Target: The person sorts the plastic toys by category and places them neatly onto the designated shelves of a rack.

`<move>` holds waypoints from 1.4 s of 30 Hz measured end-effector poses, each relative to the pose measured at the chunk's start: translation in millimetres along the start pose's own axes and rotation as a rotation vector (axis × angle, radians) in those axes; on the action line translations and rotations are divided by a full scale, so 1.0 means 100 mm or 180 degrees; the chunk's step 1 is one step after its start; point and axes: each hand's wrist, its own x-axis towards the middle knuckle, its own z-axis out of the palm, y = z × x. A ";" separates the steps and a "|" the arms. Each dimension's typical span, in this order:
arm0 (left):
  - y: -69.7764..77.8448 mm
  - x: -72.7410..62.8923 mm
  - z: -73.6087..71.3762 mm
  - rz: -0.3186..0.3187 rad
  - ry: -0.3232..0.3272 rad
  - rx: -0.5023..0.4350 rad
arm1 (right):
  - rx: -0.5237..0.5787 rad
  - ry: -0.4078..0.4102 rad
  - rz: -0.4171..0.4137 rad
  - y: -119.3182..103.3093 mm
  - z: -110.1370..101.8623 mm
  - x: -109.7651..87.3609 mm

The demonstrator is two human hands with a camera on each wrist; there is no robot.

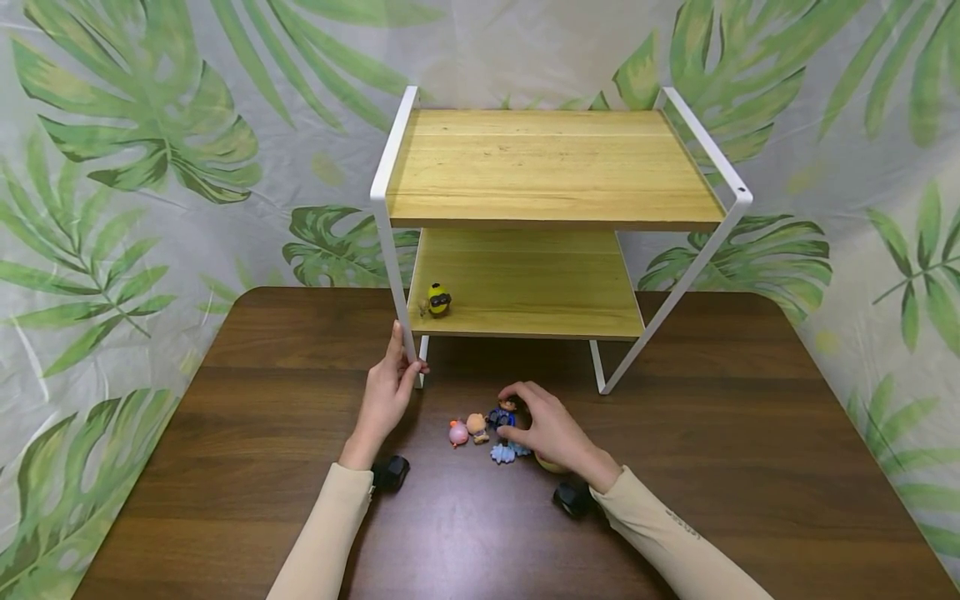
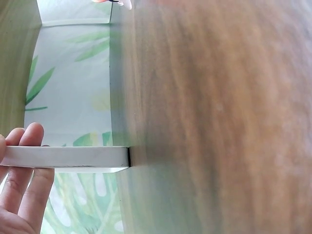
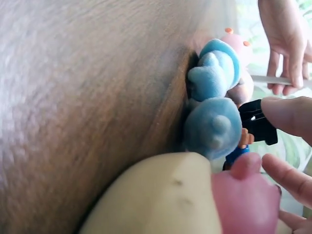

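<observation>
My left hand (image 1: 386,398) holds the front left leg of the white metal frame (image 1: 387,258), its fingers on both sides of the bar in the left wrist view. My right hand (image 1: 553,429) is over a toy figure in dark blue and black (image 1: 501,417). Its thumb and fingers are spread around that figure, and the thumb overlaps the black part (image 3: 257,122) in the right wrist view; firm contact is unclear. Beside it lie a pink toy (image 1: 458,432), a tan-headed figurine (image 1: 477,427) and light blue toys (image 1: 502,453). A cream-yellow toy (image 3: 156,195) is partly under the right hand.
The two-tier shelf has a wooden top board (image 1: 540,167) and a lower board (image 1: 532,283). A yellow figurine with dark goggles (image 1: 438,300) stands at the lower board's left end. All this stands on a dark wooden table (image 1: 300,375) before a leaf-patterned cloth (image 1: 150,167).
</observation>
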 end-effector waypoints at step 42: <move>0.01 -0.01 0.02 0.0037 0.0046 0.0009 | 0.0903 0.0438 -0.0988 -0.53 -0.46 -0.04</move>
